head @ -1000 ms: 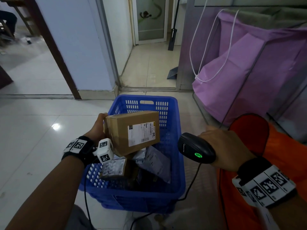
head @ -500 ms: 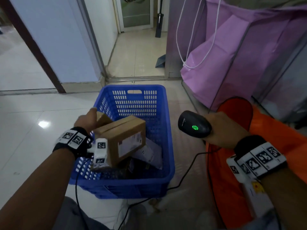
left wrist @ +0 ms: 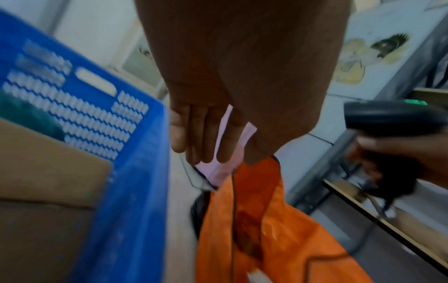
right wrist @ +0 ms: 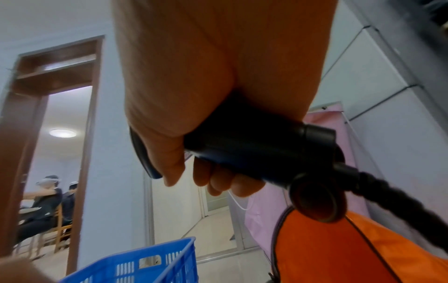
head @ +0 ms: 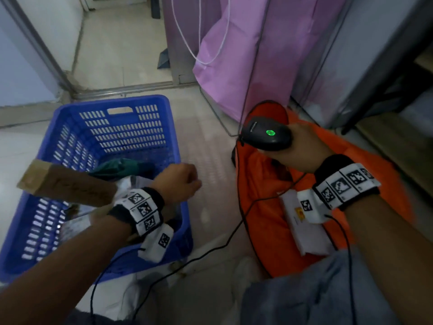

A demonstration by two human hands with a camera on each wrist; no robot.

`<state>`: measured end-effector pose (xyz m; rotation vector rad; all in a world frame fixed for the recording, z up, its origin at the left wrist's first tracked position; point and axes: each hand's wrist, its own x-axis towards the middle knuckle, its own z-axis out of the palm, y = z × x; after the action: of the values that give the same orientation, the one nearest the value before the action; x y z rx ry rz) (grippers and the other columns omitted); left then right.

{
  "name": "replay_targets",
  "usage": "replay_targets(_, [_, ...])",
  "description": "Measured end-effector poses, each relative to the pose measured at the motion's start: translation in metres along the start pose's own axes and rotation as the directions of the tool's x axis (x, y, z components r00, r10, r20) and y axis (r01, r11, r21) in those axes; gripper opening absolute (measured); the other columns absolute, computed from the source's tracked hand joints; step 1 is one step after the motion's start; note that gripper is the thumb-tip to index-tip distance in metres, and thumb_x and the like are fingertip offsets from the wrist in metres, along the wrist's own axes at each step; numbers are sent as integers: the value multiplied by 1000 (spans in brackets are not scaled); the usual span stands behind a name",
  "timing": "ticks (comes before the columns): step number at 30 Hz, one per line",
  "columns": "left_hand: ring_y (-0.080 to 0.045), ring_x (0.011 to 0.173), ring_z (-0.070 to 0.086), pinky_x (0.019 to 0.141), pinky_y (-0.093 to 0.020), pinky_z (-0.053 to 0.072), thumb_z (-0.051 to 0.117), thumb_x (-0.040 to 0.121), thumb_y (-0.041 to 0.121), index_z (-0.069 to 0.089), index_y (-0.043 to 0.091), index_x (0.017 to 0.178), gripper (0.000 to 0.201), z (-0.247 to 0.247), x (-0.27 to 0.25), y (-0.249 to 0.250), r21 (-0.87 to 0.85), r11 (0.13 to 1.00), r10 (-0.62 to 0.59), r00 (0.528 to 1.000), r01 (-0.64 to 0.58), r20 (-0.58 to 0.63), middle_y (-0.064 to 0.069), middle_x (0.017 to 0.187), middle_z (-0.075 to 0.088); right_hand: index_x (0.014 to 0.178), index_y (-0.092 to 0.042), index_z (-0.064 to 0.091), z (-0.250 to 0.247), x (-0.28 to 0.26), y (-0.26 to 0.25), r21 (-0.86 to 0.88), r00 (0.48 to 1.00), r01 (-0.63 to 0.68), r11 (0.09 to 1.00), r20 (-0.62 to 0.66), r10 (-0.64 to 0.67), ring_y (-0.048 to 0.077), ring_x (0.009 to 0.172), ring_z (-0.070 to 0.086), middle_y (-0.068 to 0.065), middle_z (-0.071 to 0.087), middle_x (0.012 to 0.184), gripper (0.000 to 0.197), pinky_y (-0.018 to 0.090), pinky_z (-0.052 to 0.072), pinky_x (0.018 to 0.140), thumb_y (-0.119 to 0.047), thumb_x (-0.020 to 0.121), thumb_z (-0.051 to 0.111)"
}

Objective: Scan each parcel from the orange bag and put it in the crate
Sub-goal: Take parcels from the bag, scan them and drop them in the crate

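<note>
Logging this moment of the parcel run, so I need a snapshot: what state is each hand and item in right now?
left hand: empty, fingers relaxed, over the crate's right edge.
right hand: grips the scanner.
scanner: held above the bag, green light on.
cardboard box: tilted, in the crate, released.
blue crate: holds several parcels.
orange bag: open on the floor.
white parcel: lies on the bag.

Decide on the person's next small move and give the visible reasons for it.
Probably the left hand reaches right into the orange bag for another parcel. It holds nothing, fingers loosely extended, over the blue crate's right side; the cardboard box already lies in the crate. The right hand grips the scanner, its light green.
</note>
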<state>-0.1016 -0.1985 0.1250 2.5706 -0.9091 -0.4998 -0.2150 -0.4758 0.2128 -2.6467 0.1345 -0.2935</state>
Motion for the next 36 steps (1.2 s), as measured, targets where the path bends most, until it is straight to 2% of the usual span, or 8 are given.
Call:
replay_targets(4, [-25, 83, 65, 75, -35, 56, 57, 87, 39, 63, 17, 84, 23, 73, 39, 56, -12, 992, 127, 963, -128, 236, -4, 88, 69, 58, -26, 58, -2, -9, 40, 64, 995, -95, 993, 40, 93, -5, 52, 59, -6, 61, 52, 33, 23, 45, 52, -30, 78, 83])
replay_targets(7, [-30, 86, 66, 73, -34, 53, 56, 87, 33, 57, 20, 77, 16, 132, 66, 100, -23, 986, 165, 925, -168, 342, -11, 94, 70, 79, -10, 72, -8, -20, 74, 34, 968, -204, 978, 155, 197, 22, 71, 72, 12, 75, 74, 27, 40, 56, 64, -32, 74, 86])
replay_targets(13, [-34, 90, 70, 72, -32, 52, 56, 90, 11, 72, -3, 97, 22, 246, 119, 164, -345, 924, -16, 920, 163, 392, -23, 104, 73, 71, -18, 67, -12, -49, 129, 162, 921, -353, 921, 231, 313, 2, 50, 52, -7, 63, 55, 23, 25, 44, 52, -26, 74, 88])
replay_targets(16, [-30, 103, 67, 83, -35, 51, 56, 99, 14, 68, -1, 118, 27, 312, 130, 184, -438, 842, -39, 844, 317, 536, -20, 125, 68, 77, -11, 69, -11, -58, 146, 113, 888, -425, 898, 241, 391, 8, 55, 55, 1, 67, 62, 27, 29, 47, 56, -31, 74, 88])
replay_targets(19, [-33, 109, 64, 78, -33, 47, 57, 101, 25, 65, -3, 124, 37, 357, 129, 198, -514, 616, -135, 723, 596, 677, -19, 130, 65, 74, -13, 69, -17, -61, 154, 107, 869, -457, 883, 265, 417, 3, 52, 55, -6, 66, 57, 26, 25, 47, 56, -31, 74, 87])
replay_targets(27, [-29, 92, 64, 78, -35, 50, 80, 81, 17, 69, 0, 114, 39, 427, 132, 222, -553, 134, -145, 568, 822, 810, -14, 115, 71, 53, -23, 54, -13, -56, 157, 13, 839, -489, 872, 282, 466, 0, 43, 49, -13, 54, 43, 41, 13, 36, 45, -35, 72, 88])
replay_targets(31, [-29, 85, 72, 65, -32, 55, 86, 74, 28, 71, 9, 112, 45, 442, 141, 218, -605, 17, -185, 597, 796, 781, -11, 105, 76, 53, -20, 51, -17, -55, 152, -40, 843, -471, 881, 274, 463, 2, 42, 49, -13, 54, 42, 44, 12, 34, 43, -35, 73, 87])
replay_targets(36, [-36, 87, 74, 78, -49, 62, 83, 71, 18, 71, 10, 104, 36, 421, 144, 216, -663, -125, -197, 637, 738, 745, -14, 97, 76, 50, -22, 47, -12, -52, 148, -46, 845, -474, 879, 256, 469, 1, 41, 48, -11, 52, 40, 48, 12, 33, 42, -33, 73, 88])
